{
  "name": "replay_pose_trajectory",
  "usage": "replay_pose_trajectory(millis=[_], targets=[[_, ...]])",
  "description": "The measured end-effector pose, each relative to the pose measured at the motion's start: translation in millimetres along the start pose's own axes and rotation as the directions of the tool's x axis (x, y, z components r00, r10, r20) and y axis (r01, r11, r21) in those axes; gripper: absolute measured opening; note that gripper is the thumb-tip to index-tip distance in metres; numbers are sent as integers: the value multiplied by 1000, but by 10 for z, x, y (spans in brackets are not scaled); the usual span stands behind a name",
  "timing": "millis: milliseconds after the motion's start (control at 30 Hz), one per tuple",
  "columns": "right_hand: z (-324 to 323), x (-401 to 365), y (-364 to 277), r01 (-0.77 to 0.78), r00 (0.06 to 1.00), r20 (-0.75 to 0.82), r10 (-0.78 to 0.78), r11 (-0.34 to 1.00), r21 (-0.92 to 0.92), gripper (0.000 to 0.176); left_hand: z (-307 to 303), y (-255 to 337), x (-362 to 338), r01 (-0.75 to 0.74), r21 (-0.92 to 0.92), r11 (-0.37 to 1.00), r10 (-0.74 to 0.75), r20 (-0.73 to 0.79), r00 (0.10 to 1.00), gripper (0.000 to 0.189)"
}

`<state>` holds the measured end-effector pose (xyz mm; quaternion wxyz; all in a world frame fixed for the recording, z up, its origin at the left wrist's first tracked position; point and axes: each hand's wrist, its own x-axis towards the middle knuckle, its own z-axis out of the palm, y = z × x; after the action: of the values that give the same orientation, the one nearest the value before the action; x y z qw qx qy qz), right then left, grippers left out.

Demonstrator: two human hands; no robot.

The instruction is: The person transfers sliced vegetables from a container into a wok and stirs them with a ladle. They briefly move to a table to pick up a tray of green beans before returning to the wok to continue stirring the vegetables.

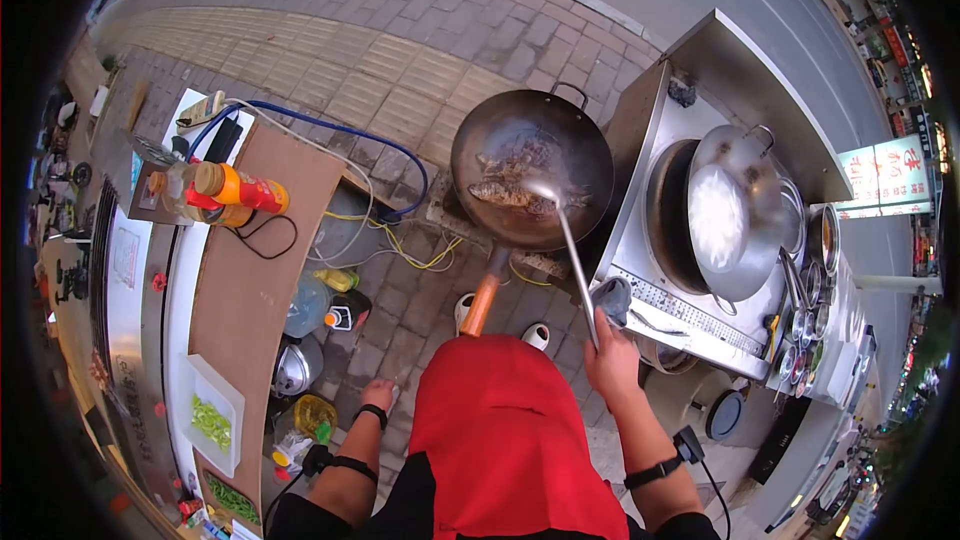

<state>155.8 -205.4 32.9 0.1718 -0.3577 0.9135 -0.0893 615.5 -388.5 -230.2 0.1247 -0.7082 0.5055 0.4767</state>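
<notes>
A black wok (pixel 532 162) with an orange handle (pixel 481 304) sits over a low burner on the paving, with browned fish (pixel 515 196) inside. My right hand (pixel 612 360) grips the long metal ladle (pixel 572 240), whose bowl rests on the fish. My left hand (pixel 377 397) hangs low by my side, fingers curled, holding nothing I can see. A red apron (pixel 505 430) covers my front.
A steel cooking station (pixel 700 270) stands at right with a large lidded pot (pixel 735 210) and several small seasoning bowls (pixel 805 310). A brown counter (pixel 265 270) at left holds sauce bottles (pixel 235 190) and a tray of green vegetables (pixel 212 422). Cables run across the pavement.
</notes>
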Motion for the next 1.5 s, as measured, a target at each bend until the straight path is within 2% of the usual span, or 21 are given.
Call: replay_pose_trajectory(millis=[100,133,233,433,533,633,733,833,933,1033,1233,1333,1433,1467,1500], targets=[[53,-224,-15,10,995,97,-4,998,-62,56,-8,645,-278,-46,60,997,46,-3,999,34],[102,-246,-35,5,992,125,5,997,-81,56,160,310,92,-101,-79,992,106,55,993,31],[375,-69,-67,-25,996,77,35,992,-125,58,118,814,-234,-126,-140,982,133,40,990,30],[637,380,-71,-21,999,-47,18,997,-72,57,63,604,48,-113,-194,975,135,103,986,32],[592,491,-8,-40,998,-46,38,998,-52,55,56,269,250,-137,-143,980,140,13,990,32],[295,374,-18,-162,987,29,159,965,208,57,-4,65,278,-136,-38,990,135,-20,991,31],[243,298,52,-214,976,76,204,837,503,54,-8,7,121,-136,-59,989,136,-3,991,29],[379,282,128,-232,972,94,215,822,520,51,-3,33,-8,-70,4,998,70,-27,997,29],[406,296,95,-337,940,164,298,743,578,48,3,102,-68,-105,69,992,108,-32,994,28],[529,391,197,-372,927,193,322,711,597,49,0,155,-15,-103,-81,991,105,29,994,30],[489,519,196,-433,901,313,299,606,667,47,12,254,111,-110,-171,979,118,38,992,32],[438,474,27,-433,900,351,257,447,783,30,-1,290,60,-105,-219,970,117,40,992,30],[418,429,-116,-502,858,477,191,113,857,13,4,289,-46,-140,-197,970,140,-12,990,32],[343,424,-173,-552,822,552,139,-45,833,5,12,189,6,-151,-178,972,153,-7,988,29],[308,408,-207,-570,802,585,124,-137,810,7,8,89,58,-163,-158,974,165,-2,986,28]])
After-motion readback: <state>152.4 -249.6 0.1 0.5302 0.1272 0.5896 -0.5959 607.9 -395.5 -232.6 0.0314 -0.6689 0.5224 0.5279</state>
